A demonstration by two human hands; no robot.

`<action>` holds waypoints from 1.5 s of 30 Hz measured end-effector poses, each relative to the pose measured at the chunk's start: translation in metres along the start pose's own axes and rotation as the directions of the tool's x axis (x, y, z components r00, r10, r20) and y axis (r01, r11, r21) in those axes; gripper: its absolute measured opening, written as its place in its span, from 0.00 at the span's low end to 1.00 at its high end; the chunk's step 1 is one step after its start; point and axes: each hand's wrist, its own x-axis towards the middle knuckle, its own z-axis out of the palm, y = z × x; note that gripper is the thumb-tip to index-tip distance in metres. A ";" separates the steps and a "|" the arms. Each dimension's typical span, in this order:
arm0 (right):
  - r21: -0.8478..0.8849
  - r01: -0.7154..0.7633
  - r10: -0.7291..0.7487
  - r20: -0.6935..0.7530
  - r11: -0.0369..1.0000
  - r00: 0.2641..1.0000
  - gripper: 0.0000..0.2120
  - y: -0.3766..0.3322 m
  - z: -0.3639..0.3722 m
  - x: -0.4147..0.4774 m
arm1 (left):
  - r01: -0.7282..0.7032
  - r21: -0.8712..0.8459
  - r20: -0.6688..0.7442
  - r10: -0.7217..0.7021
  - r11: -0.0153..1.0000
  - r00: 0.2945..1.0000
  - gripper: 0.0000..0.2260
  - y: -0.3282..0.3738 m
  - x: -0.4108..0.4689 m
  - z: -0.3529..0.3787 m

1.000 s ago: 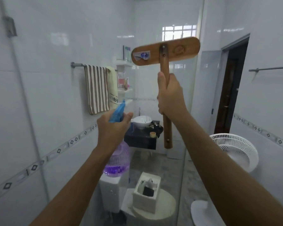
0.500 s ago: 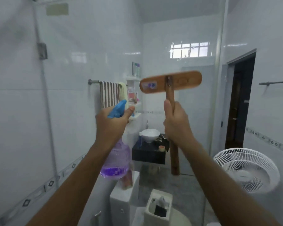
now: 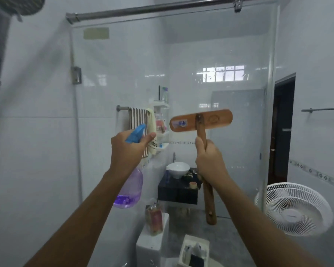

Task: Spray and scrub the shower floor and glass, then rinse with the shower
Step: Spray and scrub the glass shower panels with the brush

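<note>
White glossy tiles cover the bathroom walls, and a clear glass shower panel [image 3: 239, 54] is seen straight ahead, hung under a round steel rail [image 3: 152, 8]. A spray bottle with a blue trigger head and a transparent purple body [image 3: 130, 189] is held up in front of the glass by the left hand [image 3: 127, 149], whose fingers are curled round the neck; a little purple liquid is seen at the bottom of the bottle. A wooden scrubbing brush with a long flat head and a straight handle [image 3: 201, 120] is gripped on the handle by the right hand [image 3: 210, 160], with the head raised and its wooden back turned to the camera. Whether the brush touches the glass cannot be told. A dark round shower head [image 3: 17, 4] is seen in the upper left corner. Through the glass, a brown-striped towel [image 3: 137, 118] on a bar, a white bowl-shaped basin [image 3: 177, 168] and a white electric fan [image 3: 295, 209] are visible.
</note>
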 end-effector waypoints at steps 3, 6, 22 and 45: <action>0.115 -0.008 0.007 0.008 0.993 1.000 0.17 -0.043 -0.004 0.033 | 0.017 -0.047 -0.023 -0.018 0.999 1.000 0.16 -0.003 0.008 -0.003; 0.149 0.000 0.001 -0.003 0.989 1.000 0.17 -0.068 -0.001 0.053 | -0.040 -0.009 -0.044 0.039 0.999 0.998 0.16 -0.004 0.013 -0.006; 0.113 0.033 -0.039 0.054 0.993 0.998 0.18 -0.109 0.054 0.071 | 0.027 0.046 -0.064 -0.024 0.999 0.998 0.16 -0.026 0.027 -0.050; 0.103 -0.106 0.080 0.231 0.989 0.970 0.19 -0.033 0.182 -0.017 | -0.006 0.165 -0.179 0.037 0.986 0.983 0.19 -0.082 0.017 -0.123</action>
